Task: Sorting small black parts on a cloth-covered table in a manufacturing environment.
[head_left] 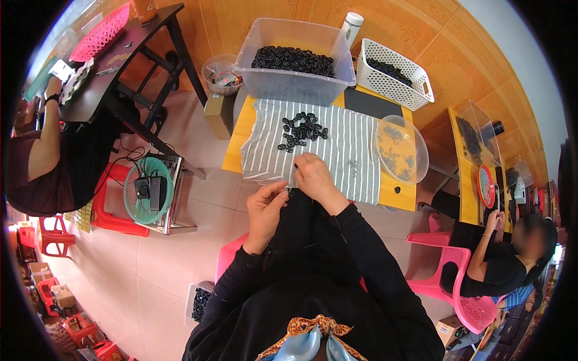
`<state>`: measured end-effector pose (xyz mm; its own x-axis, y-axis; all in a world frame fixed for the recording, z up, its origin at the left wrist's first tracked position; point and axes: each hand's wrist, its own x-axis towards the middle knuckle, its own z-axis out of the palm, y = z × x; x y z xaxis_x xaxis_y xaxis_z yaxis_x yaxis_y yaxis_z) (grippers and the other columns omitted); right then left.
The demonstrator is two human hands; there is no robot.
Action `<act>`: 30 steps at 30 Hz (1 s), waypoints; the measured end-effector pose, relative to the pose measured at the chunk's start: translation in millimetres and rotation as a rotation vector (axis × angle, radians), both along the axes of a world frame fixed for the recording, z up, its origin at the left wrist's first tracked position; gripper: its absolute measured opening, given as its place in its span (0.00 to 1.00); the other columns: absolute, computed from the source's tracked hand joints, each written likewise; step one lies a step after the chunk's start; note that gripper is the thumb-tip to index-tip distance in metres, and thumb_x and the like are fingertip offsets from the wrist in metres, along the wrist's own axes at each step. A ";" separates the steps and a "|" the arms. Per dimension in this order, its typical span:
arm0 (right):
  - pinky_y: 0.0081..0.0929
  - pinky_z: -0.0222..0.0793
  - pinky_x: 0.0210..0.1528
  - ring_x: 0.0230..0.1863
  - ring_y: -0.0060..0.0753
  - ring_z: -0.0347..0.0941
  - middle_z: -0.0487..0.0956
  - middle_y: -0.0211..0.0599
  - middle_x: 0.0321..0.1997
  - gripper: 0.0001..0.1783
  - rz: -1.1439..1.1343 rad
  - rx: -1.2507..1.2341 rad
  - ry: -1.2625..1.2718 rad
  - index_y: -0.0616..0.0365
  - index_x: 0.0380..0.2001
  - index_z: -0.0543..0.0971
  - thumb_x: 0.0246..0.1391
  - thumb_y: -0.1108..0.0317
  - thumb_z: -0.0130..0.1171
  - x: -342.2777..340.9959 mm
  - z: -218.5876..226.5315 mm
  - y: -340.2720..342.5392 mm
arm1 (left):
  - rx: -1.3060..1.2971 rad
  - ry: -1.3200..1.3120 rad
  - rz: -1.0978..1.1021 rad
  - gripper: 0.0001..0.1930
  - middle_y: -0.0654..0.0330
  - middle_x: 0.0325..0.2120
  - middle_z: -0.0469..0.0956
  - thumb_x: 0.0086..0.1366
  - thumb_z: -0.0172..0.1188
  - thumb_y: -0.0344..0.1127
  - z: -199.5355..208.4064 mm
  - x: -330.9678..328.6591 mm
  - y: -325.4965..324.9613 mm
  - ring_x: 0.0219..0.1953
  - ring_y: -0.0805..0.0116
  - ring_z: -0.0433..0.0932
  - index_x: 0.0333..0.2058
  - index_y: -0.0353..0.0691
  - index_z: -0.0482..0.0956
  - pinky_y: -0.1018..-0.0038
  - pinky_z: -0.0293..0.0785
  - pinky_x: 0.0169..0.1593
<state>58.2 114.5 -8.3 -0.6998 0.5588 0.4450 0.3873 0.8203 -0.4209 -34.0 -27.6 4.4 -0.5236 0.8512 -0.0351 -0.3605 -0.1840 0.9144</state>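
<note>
My left hand [266, 209] is closed in a pinch at the table's near edge, over my lap. A small dark bit shows at its fingertips, too small to name. Just to its right, my right hand [316, 180] rests at the cloth's near edge with its fingers drawn together. At those fingertips there is a small black piece, like the ones in the pile. Beyond both hands, a loose pile of small black oval pieces [307, 130] lies on a grey-and-white striped cloth [352, 138]. A few tiny silvery parts [353, 165] are scattered on the cloth to the right.
A clear plastic bin [295, 90] of black pieces stands at the back, beside a white perforated basket [394, 71]. At the right, a round clear tray [421, 159] holds tiny metal parts. One black piece [397, 189] lies near the table's front edge. Co-workers sit left and right.
</note>
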 end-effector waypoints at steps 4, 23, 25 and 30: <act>0.21 0.67 0.28 0.25 0.26 0.71 0.75 0.32 0.22 0.05 -0.016 -1.073 0.416 0.65 0.28 0.76 0.49 0.77 0.51 24.9 2.8 -4.1 | 0.016 0.033 -0.016 0.13 0.65 0.27 0.75 0.57 0.56 0.20 -1.5 5.5 5.6 0.27 0.81 0.71 0.43 0.33 0.78 0.84 0.69 0.31; 0.12 0.64 0.30 0.27 0.13 0.68 0.76 0.27 0.28 0.08 0.053 -1.155 0.626 0.64 0.36 0.77 0.53 0.79 0.52 79.6 39.3 -36.2 | 0.023 0.132 -0.136 0.14 0.65 0.27 0.72 0.56 0.55 0.19 14.7 40.7 17.2 0.29 0.81 0.70 0.42 0.32 0.78 0.85 0.66 0.34; 0.12 0.64 0.30 0.27 0.13 0.68 0.76 0.27 0.28 0.08 0.046 -1.149 0.630 0.64 0.36 0.77 0.53 0.79 0.51 80.0 39.1 -36.6 | 0.009 0.120 -0.129 0.14 0.65 0.27 0.73 0.56 0.55 0.19 16.1 42.1 16.7 0.29 0.81 0.70 0.42 0.32 0.78 0.85 0.66 0.34; 0.12 0.63 0.29 0.27 0.12 0.67 0.75 0.26 0.28 0.08 0.091 -1.056 0.611 0.64 0.36 0.77 0.53 0.80 0.51 79.5 44.8 -38.4 | 0.016 0.146 -0.118 0.13 0.65 0.27 0.73 0.56 0.55 0.19 16.4 43.5 18.2 0.29 0.81 0.70 0.41 0.31 0.78 0.85 0.66 0.34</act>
